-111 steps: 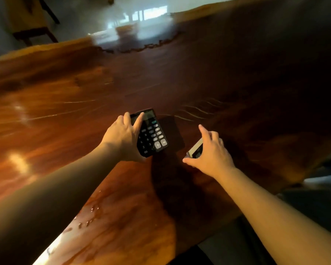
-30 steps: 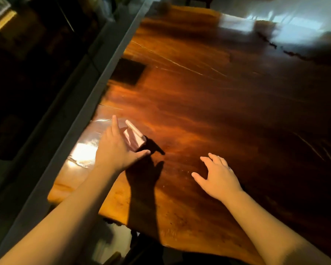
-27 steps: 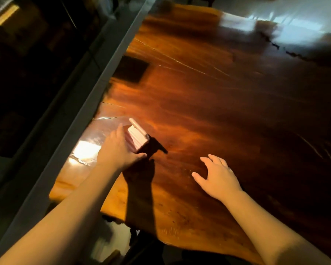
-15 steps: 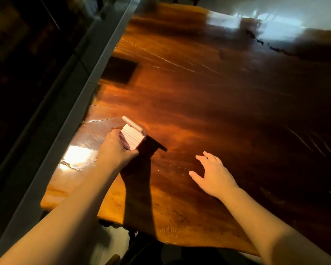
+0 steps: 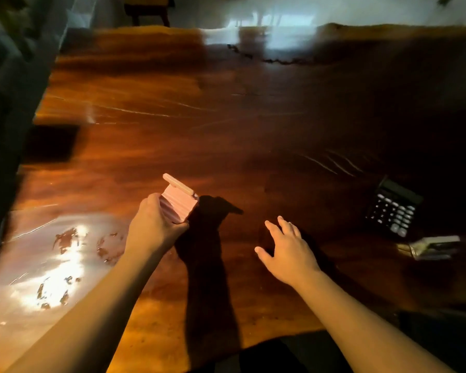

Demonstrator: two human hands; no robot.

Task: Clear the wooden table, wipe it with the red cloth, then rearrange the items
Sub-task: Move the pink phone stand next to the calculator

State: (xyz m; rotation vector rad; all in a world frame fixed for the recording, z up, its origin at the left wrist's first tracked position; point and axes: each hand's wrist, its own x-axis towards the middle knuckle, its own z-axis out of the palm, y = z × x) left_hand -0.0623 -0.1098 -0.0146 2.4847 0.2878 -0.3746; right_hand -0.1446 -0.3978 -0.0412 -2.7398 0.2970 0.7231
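Head view, near to far: our left hand (image 5: 156,224) has its fingers (image 5: 152,201) wrapped round a small pink ribbed stand (image 5: 178,201), tilted, its bottom edge at or just off the table (image 5: 145,146); we can't tell which. We'd guess we're setting it in place for the rearrange step, near the front-left edge where the wood shows wet glare patches. Our right hand (image 5: 287,251) hovers low beside it, fingers spread, holding nothing; probably ready to steady or take the next item. Well to the right, in the dark part, a black calculator (image 5: 393,208) lies flat, and just in front of it a small pale boxy object (image 5: 431,247); too dim to identify. Both look already placed. No red cloth in view. Far edge: glare, a chair (image 5: 148,9) beyond.
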